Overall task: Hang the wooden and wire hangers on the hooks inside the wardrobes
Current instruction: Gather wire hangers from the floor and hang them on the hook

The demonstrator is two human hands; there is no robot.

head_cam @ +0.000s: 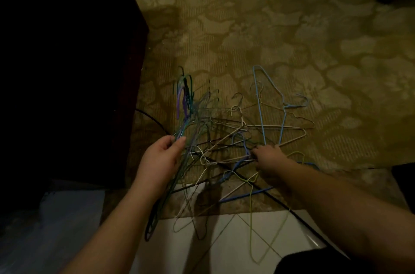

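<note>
A patterned olive carpet [280, 26] covers most of the floor, its near edge meeting pale floor tiles [202, 242] at the bottom of the view. A tall dark piece of furniture [67, 60] fills the left side; too dim to say what it is. A thin black cable [155, 120] runs out from beside its base and passes under the heap.

On the carpet, spilling onto the tiles, lies a tangled heap of wire hangers [226, 145] in white, grey, blue and yellow-green. A light blue hanger [261, 103] lies at the far right of the heap, its hook pointing right. A yellow-green hanger [251, 213] lies nearest, mostly on the tiles.

The left hand [160, 159] is closed around a bundle of hangers [186, 112], purple, green and dark, lifted off the floor with the hooks pointing away. The right hand [269, 159] reaches palm down into the heap, its fingers curled among the wires; whether it grips one I cannot tell.
</note>
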